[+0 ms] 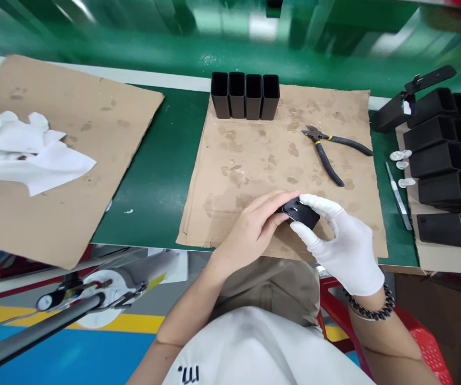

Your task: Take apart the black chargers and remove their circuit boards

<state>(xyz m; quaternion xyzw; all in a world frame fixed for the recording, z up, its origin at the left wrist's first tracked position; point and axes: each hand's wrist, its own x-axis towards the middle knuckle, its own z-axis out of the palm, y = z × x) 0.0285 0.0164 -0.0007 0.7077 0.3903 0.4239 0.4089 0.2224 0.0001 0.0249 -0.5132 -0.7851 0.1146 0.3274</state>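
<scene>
A black plastic box (306, 214) with rounded corners is held low over the front part of the cardboard, a flat face turned up with a small pale slot mark in it. My left hand (250, 227), bare, pinches its left end between thumb and fingers. On its other side, my right hand (340, 240), in a white glove, grips it with thumb and forefinger. The hands hide part of the box's sides. Beyond them, diagonal cutters (315, 135) with black handles lie with the handles spread. Several open-topped black boxes (237, 101) stand upright in a row at the back.
More black boxes (435, 160) lie in rows at the right, one with a raised flap (431, 79). Small white pieces (406, 183) and a slim metal knife-like tool (399, 198) lie beside them. White gloves or cloths (41, 163) rest on the left cardboard (94, 128).
</scene>
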